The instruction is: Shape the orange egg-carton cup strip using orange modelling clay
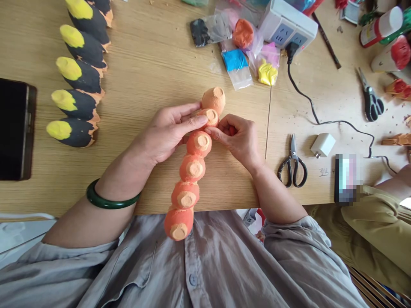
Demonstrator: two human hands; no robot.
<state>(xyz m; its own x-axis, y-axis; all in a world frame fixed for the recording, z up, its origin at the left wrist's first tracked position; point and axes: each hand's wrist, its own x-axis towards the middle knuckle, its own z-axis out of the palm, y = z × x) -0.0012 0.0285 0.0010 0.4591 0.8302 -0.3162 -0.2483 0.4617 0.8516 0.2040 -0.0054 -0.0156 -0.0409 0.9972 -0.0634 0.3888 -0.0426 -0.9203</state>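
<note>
The left hand (167,134) and the right hand (236,139) both grasp an orange strip (192,171) of six moulded cups, cut from what looks like an egg carton. The strip runs from the table edge, where its near end overhangs the person's shirt (208,265), up to the middle of the table (144,55). The left hand's fingers (192,122) close on the second cup from the far end; the right hand's fingertips (213,133) pinch the same cup from the other side.

State of work, as judged:
- The near five cups carry a deeper orange coat on their sides; the far cup is paler. Coating appears largely complete.
- All cup tips remain bare tan.
- A row of five finished pieces (75,100), black with yellow tips, lies at the left. The strip shows no black or yellow yet.

Nearby items: clay bags (239,64) beyond the strip, a power strip (287,28), scissors (292,164) just right of the right hand, and a charger (323,144). A phone (14,128) lies at far left.
</note>
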